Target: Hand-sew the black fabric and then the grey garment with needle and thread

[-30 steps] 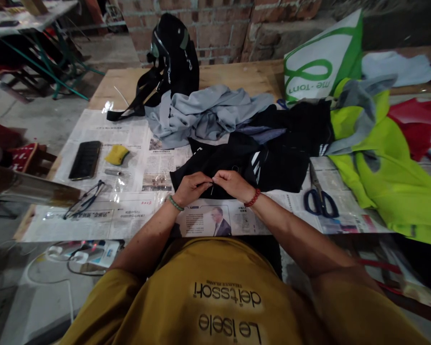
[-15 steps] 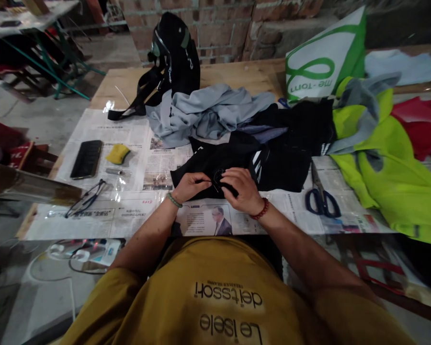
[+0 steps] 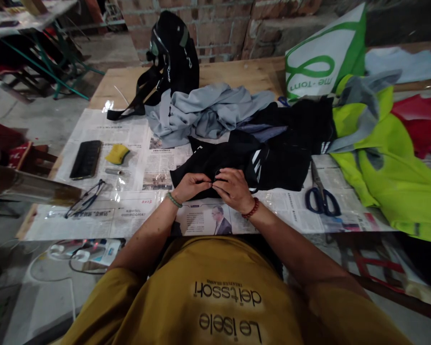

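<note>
A black garment with white stripes (image 3: 287,167) lies on the newspaper in front of me. Over its near edge, my left hand (image 3: 189,187) is closed in a pinch on the black cloth, thumb against forefinger. My right hand (image 3: 234,189) meets it from the other side, thumb and forefinger tips pressed together at the left fingertips. Whatever small thing sits between those right fingertips is too small to make out. The right hand's other fingers curl over the cloth and hide part of it.
Blue-handled scissors (image 3: 322,200) lie to the right, beside a neon yellow garment (image 3: 398,158). On the left are a dark phone (image 3: 85,159), a yellow sponge (image 3: 117,154) and glasses (image 3: 86,199). Behind are a grey cloth (image 3: 208,112), a black bag (image 3: 179,57) and a white-green bag (image 3: 323,57).
My right hand has moved slightly left and its fingertips now touch those of my left hand. A thin bright line seen between the hands earlier is hidden now. The left hand has barely moved.
</note>
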`<control>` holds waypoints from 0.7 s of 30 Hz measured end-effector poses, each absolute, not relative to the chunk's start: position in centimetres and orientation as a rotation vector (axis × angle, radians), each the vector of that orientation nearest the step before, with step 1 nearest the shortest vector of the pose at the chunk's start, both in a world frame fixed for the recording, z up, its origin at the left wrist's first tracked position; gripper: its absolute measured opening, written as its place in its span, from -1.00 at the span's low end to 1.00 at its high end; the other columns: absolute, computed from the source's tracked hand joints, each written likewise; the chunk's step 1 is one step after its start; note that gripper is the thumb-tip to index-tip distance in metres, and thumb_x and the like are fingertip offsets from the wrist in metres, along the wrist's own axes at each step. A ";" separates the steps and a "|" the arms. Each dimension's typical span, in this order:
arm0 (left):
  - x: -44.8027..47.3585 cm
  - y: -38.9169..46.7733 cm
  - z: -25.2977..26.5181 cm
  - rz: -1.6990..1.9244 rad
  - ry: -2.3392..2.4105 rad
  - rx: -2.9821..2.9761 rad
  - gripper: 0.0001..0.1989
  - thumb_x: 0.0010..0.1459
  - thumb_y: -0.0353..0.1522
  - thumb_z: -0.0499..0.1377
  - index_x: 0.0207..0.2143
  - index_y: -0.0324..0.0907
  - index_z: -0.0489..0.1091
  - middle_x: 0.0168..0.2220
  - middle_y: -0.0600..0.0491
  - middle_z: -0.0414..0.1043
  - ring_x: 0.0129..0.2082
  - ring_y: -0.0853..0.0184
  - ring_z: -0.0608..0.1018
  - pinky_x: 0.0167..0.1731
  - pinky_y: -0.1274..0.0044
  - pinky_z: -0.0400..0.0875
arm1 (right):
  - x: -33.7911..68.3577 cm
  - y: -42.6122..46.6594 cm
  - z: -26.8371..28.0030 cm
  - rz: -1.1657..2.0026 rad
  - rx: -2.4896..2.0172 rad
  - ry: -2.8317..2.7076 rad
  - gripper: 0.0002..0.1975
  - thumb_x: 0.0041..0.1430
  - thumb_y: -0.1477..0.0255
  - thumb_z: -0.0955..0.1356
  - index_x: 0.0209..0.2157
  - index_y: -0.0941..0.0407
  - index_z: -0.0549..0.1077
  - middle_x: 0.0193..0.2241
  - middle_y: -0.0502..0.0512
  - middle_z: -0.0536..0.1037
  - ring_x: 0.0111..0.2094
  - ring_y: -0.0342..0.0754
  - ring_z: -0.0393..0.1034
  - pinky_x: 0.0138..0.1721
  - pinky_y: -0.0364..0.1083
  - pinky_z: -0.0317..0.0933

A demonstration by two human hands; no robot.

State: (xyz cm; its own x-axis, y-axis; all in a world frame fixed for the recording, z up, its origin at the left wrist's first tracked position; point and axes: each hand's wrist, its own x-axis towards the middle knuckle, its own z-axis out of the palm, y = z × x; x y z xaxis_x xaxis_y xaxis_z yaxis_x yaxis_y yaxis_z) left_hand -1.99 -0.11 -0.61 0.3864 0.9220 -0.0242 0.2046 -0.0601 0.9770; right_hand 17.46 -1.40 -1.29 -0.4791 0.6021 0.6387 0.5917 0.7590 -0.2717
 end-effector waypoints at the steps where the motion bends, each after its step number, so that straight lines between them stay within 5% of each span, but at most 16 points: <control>1: -1.9 -0.1 -0.6 0.814 1.033 1.538 -0.79 -0.03 -0.27 0.23 -0.45 -0.27 0.49 -0.49 0.09 0.46 -0.48 0.44 0.42 -0.39 0.59 0.31 | 17.4 -1.4 -1.3 0.022 -0.880 -2.198 -0.87 0.22 0.38 0.29 -0.33 0.05 0.49 -0.24 0.05 0.53 -0.03 0.00 0.30 -0.06 0.03 0.13; 21: -1.5 -0.2 -1.1 0.858 1.114 1.638 -0.82 0.00 -0.33 0.19 -0.43 -0.28 0.49 -0.53 0.10 0.43 -0.51 0.46 0.39 -0.45 0.62 0.29 | 16.4 -1.5 -0.4 0.034 -0.720 -2.108 -0.86 0.22 0.53 0.21 -0.35 0.10 0.36 -0.44 0.06 0.46 -0.30 -0.06 0.36 -0.20 0.00 0.23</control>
